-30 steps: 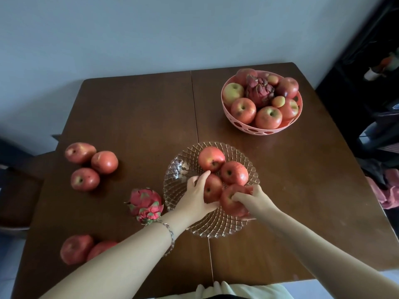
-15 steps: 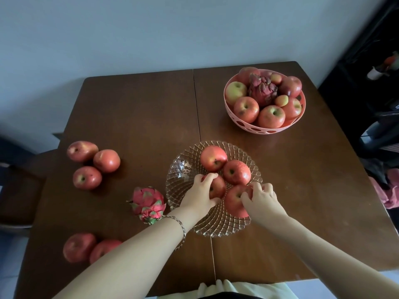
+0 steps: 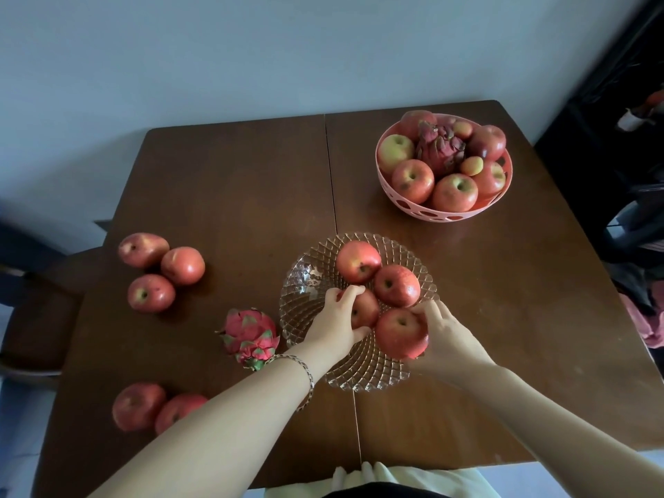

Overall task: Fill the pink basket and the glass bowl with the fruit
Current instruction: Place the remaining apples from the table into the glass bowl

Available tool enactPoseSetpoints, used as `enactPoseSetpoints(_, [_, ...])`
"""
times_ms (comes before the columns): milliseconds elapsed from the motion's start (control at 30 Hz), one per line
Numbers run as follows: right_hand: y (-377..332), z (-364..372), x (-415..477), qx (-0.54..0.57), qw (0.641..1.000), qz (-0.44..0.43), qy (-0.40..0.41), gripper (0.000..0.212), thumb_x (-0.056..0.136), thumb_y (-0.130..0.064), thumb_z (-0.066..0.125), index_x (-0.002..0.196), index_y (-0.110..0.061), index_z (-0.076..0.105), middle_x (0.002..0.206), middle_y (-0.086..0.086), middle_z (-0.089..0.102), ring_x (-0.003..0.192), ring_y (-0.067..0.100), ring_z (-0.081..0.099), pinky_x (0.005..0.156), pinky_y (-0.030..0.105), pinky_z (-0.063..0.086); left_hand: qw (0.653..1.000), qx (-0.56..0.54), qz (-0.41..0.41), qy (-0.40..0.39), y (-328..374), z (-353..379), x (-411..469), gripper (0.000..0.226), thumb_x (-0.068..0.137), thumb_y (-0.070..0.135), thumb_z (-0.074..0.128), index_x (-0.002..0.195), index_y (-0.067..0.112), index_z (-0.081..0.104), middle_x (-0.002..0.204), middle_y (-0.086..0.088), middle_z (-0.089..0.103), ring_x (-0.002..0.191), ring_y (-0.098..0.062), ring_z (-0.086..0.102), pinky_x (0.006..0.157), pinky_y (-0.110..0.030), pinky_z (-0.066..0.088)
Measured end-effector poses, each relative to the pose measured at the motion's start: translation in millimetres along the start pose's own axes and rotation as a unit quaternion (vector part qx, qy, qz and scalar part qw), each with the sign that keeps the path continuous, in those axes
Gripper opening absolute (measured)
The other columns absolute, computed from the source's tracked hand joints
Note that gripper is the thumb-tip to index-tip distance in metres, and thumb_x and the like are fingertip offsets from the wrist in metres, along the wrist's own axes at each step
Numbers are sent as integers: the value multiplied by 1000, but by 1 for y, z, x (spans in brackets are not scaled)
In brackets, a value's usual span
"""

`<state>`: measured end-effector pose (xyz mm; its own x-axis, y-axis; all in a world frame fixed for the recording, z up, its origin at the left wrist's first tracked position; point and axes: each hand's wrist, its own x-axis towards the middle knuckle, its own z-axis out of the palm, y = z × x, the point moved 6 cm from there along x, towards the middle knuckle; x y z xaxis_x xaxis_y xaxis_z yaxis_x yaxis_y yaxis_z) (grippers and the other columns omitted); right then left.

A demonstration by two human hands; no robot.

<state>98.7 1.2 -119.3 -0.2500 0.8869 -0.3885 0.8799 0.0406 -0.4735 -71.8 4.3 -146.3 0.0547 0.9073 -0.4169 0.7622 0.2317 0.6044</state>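
A glass bowl [image 3: 305, 282] stands at the table's middle with several red apples in it. My left hand [image 3: 336, 323] grips one small apple [image 3: 366, 310] inside the bowl. My right hand [image 3: 443, 336] holds a bigger apple [image 3: 400, 332] at the bowl's near right side. The pink basket [image 3: 445, 213] at the far right is heaped with apples and a dragon fruit [image 3: 440, 149]. A second dragon fruit [image 3: 249, 336] lies on the table just left of the bowl.
Three loose apples [image 3: 161, 271] lie at the left of the brown table [image 3: 233, 195], two more [image 3: 154, 407] near its front left corner. A dark chair [image 3: 32, 318] stands off the left edge, dark furniture off the right.
The camera view shifted slightly. My right hand has slid to the apple's right side, baring its top. My left hand stays on its apple.
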Motion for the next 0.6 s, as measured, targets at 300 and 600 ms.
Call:
enactPoseSetpoints(300, [-2,14,-1,11,997,30,66,82,62,-36,76,131,-17,37,122,1,52,107,26,58,78,29,44,1000,0,-8,0,0,-1,0,64,85,23,66,138,30,31,137,-6,28,101,-30,59,83,-34,48])
enactPoseSetpoints(600, [-4,25,-3,-47,987,51,148,88,52,-48,84,122,-5,52,113,11,60,109,36,53,88,44,46,1000,13,-7,9,1,0,-1,64,86,26,65,139,31,29,136,-6,29,99,-29,59,82,-34,49])
